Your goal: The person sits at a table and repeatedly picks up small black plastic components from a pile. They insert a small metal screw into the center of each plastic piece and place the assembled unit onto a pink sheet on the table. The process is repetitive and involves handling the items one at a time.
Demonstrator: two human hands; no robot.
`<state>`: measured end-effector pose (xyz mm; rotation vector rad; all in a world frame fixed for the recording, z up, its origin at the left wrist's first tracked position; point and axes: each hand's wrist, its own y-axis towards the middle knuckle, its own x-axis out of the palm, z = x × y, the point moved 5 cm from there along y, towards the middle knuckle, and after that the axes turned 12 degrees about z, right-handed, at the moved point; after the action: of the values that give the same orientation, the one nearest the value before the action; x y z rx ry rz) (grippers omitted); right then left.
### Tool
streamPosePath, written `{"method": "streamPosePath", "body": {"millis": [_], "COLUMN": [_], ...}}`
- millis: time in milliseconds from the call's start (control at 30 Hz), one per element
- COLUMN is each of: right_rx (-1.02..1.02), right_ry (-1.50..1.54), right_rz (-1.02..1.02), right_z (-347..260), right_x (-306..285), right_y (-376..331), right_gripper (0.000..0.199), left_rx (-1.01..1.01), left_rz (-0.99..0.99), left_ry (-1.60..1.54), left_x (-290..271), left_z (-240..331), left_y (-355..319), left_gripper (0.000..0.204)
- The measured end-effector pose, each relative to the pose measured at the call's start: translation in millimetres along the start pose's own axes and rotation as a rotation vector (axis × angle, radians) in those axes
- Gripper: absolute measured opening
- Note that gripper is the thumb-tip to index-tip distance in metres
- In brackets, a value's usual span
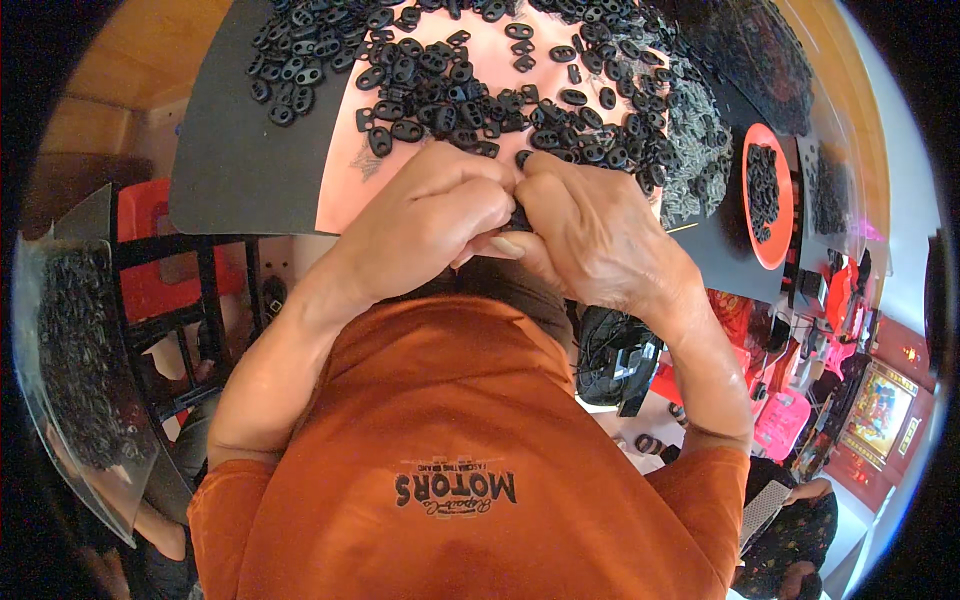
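Both of my hands meet at the near edge of the table, fingers bent inward and pressed together. My left hand (440, 215) is closed in a pinch, and my right hand (600, 220) is closed against it, its thumb stretched toward the left fingers. Between them shows a bit of a small black plastic piece (518, 216); the fingers cover most of it, so its exact shape is hidden. Just beyond my knuckles lies a heap of black two-hole cord locks (430, 90), spread over a pink sheet (345, 190).
More black cord locks (300, 60) lie at the far left on the dark tabletop (240, 170). To the right are a pile of small grey metal springs (700, 140) and an orange-red plate (750, 200) of black parts. A red chair (150, 285) stands left; another person (800, 520) is at lower right.
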<state>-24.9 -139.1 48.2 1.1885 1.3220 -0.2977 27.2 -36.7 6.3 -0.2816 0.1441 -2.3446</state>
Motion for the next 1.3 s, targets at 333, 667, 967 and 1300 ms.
{"method": "streamPosePath", "body": {"millis": [333, 667, 967, 1300], "right_rx": [-0.007, 0.009, -0.001, 0.047], "right_ry": [0.056, 0.068, 0.051, 0.134], "right_rz": [-0.026, -0.04, -0.004, -0.099], "right_z": [-0.4, 0.4, -2.5, 0.5], "right_x": [0.1, 1.7, -1.6, 1.6], "right_y": [1.7, 1.4, -1.2, 0.5], "right_gripper": [0.037, 0.038, 0.037, 0.036], "left_rx": [0.006, 0.026, 0.058, 0.042], "left_rz": [0.021, 0.025, 0.016, 0.045], "left_ry": [0.042, -0.004, 0.02, 0.065], "left_x": [1.5, 3.2, 3.1, 2.2], "left_z": [-1.3, 1.1, 4.2, -2.1], "left_y": [0.9, 1.1, 0.1, 2.7], "left_gripper": [0.03, 0.03, 0.03, 0.029]}}
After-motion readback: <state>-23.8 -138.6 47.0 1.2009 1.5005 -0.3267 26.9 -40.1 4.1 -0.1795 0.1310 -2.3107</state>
